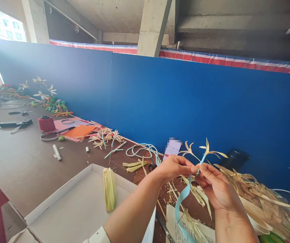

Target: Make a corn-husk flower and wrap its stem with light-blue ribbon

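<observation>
My right hand (217,185) pinches the stem of a dried-husk flower (207,150), its stem partly wrapped in light blue. From the fingers of my left hand (174,167), closed at the same stem, a light-blue ribbon (180,206) hangs in a loose curl. A second pale husk flower (189,150) rises on a thin stalk just behind my fingers; what holds its stalk is hidden. Below my hands lie loose strips of corn husk (198,194) and a printed sheet (171,216).
A white box lid (69,206) with a folded husk (108,189) lies left of my arms. Behind stand a phone (172,148) and a blue partition (198,101). Dried husks (256,192) fill a bowl (258,224) at right. Scissors (152,165) and a red thread cone (46,124) lie farther left.
</observation>
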A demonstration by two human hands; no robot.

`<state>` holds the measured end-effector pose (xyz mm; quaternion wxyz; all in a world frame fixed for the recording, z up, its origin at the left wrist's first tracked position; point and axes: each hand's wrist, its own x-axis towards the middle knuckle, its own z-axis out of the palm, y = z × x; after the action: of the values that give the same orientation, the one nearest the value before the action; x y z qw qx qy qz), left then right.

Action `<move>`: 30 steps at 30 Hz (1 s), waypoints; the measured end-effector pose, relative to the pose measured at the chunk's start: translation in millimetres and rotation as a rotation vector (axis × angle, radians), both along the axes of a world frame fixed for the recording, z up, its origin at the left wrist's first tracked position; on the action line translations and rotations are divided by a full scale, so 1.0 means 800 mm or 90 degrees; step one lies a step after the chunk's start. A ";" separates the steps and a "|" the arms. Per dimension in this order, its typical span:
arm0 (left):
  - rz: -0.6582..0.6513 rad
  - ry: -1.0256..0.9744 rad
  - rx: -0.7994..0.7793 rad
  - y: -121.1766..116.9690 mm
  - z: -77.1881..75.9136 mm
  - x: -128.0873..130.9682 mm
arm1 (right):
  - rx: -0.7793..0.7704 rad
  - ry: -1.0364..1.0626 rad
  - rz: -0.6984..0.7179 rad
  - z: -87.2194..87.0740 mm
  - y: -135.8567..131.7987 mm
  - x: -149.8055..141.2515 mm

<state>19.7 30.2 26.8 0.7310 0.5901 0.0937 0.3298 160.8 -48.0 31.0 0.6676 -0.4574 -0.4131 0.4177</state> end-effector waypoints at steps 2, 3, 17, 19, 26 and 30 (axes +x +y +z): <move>0.024 0.018 0.029 0.000 0.001 0.001 | 0.001 -0.004 -0.001 0.001 0.000 0.000; 0.039 0.033 0.049 0.001 0.001 0.001 | -0.001 -0.009 -0.004 0.002 -0.001 -0.001; 0.090 0.210 0.249 0.005 0.009 -0.014 | -0.100 -0.215 -0.038 0.005 -0.010 0.005; 0.085 0.205 0.234 0.006 0.008 -0.014 | -0.102 -0.182 -0.032 0.007 -0.010 0.002; 0.051 0.144 0.171 0.007 0.005 -0.010 | -0.087 -0.036 -0.014 0.009 -0.008 -0.002; 0.004 0.070 0.075 0.004 0.001 -0.005 | -0.055 -0.004 -0.005 0.006 -0.008 0.001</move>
<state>15.6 33.5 27.9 0.6879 0.6488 0.1160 0.3040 161.5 -54.2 36.1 0.6477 -0.4887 -0.3948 0.4310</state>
